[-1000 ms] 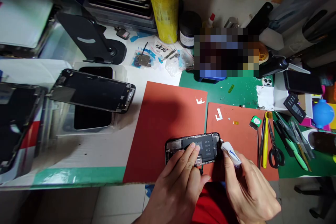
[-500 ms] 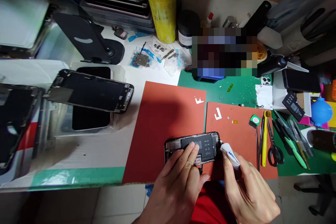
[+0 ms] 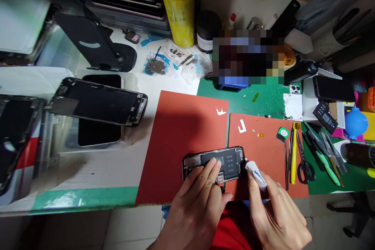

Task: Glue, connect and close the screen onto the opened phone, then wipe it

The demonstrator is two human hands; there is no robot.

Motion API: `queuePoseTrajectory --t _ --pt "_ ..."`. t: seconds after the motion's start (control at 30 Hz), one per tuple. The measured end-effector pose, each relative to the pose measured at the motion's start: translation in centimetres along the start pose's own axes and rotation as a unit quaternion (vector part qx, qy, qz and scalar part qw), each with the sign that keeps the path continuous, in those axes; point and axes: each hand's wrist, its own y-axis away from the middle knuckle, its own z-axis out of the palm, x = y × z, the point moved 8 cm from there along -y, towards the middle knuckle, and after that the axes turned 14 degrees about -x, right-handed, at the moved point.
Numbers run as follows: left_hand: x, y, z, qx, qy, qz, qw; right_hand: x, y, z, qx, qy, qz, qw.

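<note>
An opened phone (image 3: 234,163) lies at a slight slant across two red mats, its black battery and inner parts showing. My left hand (image 3: 202,197) holds it down, with several outstretched fingers pressed on the battery. A small black piece (image 3: 223,189) shows between that hand's forefinger and thumb; I cannot tell whether they grip it. Between the fingers and thumb of my right hand (image 3: 277,207) is a white glue tube (image 3: 256,174) with blue print. Its thin tip points at the phone's right end, at the frame edge or very close to it.
Tweezers, a yellow brush (image 3: 293,156) and black scissors (image 3: 303,166) lie right of the phone. White bracket-shaped pieces (image 3: 241,126) rest on the red mats (image 3: 175,133). Leftward, a phone screen (image 3: 99,101) sits across a clear box. A yellow can (image 3: 178,15) stands behind.
The whole view has shifted slightly to the left. My hands, the phone and the glue tube keep nearly the same positions relative to one another.
</note>
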Motion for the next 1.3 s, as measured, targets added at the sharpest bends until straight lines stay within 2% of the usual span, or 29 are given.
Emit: queuePoseTrajectory --t 0.47,0.9,1.3 --pt "0.0 0.2 -0.1 0.005 -0.003 0.004 1.0 -0.2 0.2 -0.2 0.0 -0.001 -0.001 1.0" --pt "0.0 -0.1 -0.2 -0.007 0.012 0.0 1.0 -0.4 0.3 -0.6 -0.001 -0.001 0.033 0.999" --pt "0.0 0.0 0.0 -0.009 0.012 0.0 1.0 -0.5 1.0 -0.7 -0.034 0.006 0.048 0.998"
